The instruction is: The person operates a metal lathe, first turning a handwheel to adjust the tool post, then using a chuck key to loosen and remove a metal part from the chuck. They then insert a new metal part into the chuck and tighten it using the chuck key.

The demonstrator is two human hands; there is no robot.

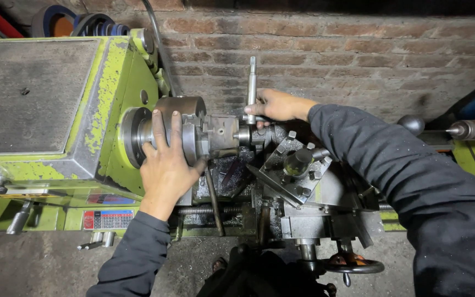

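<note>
Against the brick wall (331, 49) stands a green lathe (105, 93), its long axis running left to right across the frame. At centre frame the left hand (166, 159) lies flat and spread over the front of the steel chuck (185, 124), palm pressed to its rim, fingers pointing up, curled around nothing. The chuck faces right, its spin axis level along the lathe bed. Just right of it, at upper centre, the right hand (276, 105) is clenched around the crossbar of a T-handled chuck key (252, 82). The key's long shaft stands nearly upright, its upper end pointing at the top of the frame, its lower end hidden behind the hand near the chuck jaws. Below the right forearm, right of centre, sits the tool post (298, 165), and at the bottom edge a handwheel (353, 267).
</note>
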